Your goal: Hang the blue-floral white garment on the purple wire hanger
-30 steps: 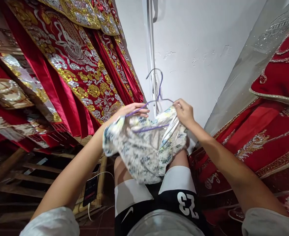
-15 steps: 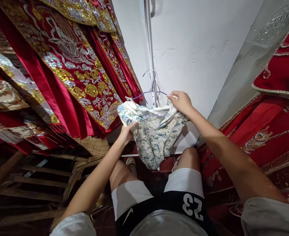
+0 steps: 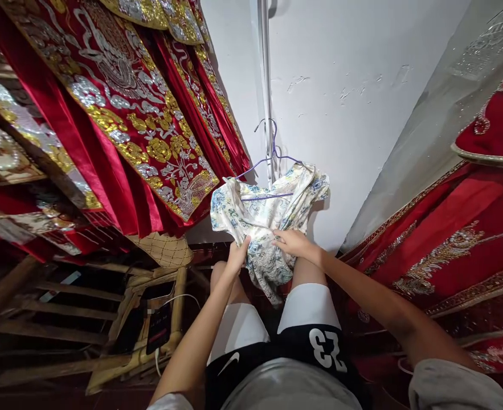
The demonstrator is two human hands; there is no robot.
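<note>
A cream garment with a blue flower print (image 3: pixel 272 210) hangs on a purple wire hanger (image 3: pixel 272 159) in front of the white wall. Both shoulders of the garment sit over the hanger's arms. My left hand (image 3: pixel 237 257) pinches the cloth low on the left part of the front. My right hand (image 3: pixel 291 242) grips the cloth just beside it, on the right part. The two hands are close together at the garment's middle, above my knees. The hanger's hook points up beside a white pipe (image 3: pixel 266 85).
Red embroidered cloths with gold and silver thread (image 3: pixel 118 108) hang at the left, and more red embroidered cloth (image 3: pixel 460 239) lies at the right. A bamboo stool with a phone and a white cable (image 3: pixel 159 327) stands at the lower left. The white wall (image 3: pixel 354 102) is straight ahead.
My right hand let go of the hanger's shoulder and dropped to the garment's front. My left hand shifted right to meet it. The garment now hangs spread over both hanger arms.
</note>
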